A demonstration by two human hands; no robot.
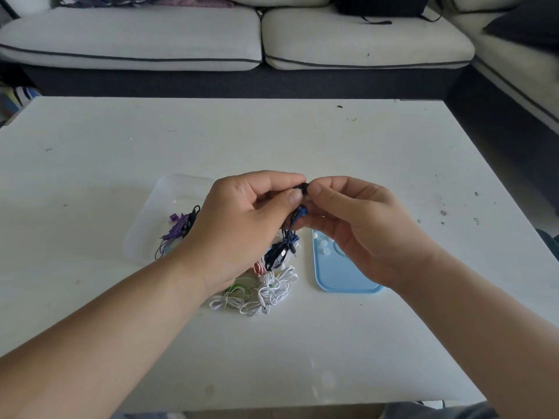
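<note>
Left hand (242, 225) and right hand (348, 225) pinching blue earphone (299, 211), its tip hidden by fingertips

Dark blue and black earphones (298, 214) between both hands; white cable bundles (266, 293) below left hand (242, 225); pale blue lid (338, 267) under right hand (357, 225); purple cables (178, 228) left of it.

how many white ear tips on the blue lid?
3: one ear tip at the lid's far-left edge, one beside it, one just nearer. The right hand covers part of the lid, so more may be hidden.
</note>
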